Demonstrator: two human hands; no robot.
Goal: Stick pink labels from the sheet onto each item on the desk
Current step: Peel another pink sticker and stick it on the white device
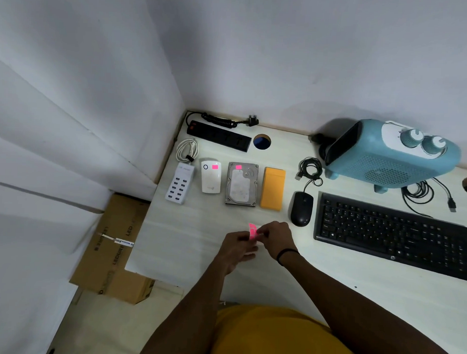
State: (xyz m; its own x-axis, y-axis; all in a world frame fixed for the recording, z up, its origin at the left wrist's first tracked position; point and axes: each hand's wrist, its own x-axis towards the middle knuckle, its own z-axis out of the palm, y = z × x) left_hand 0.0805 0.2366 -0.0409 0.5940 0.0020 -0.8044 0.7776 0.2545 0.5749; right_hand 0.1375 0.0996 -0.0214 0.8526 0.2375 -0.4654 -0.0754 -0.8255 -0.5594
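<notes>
Label sheet (252, 231), pink, sat pinched between my two hands, held just above the surface (329, 280) at its near middle. My left hand (237, 249) gripped the sheet from below, fingers curled around its lower part. My right hand (275, 239) was closed on the sheet's right edge, fingertips pressed together there; whether a single label was already lifted, I couldn't tell. A black band ringed the right wrist.

Beyond the hands ran a row of items. Far-left of them lay the white USB charger hub (179, 185), no pink on it that I could see. Next to it, the white plug-in unit (211, 177) carried a pink label (215, 167) near its far end. Straight ahead of the hands, the hard drive (242, 184) had its own pink label (238, 167) at its far edge. Just right of that was the orange pad (273, 188), bare. Near the right hand, the black mouse (301, 209); further right, the black keyboard (394, 235). Past those stood the blue heater (392, 156), tilted. At the far-left corner lay the black power strip (219, 136) and a coiled white cable (187, 148).
</notes>
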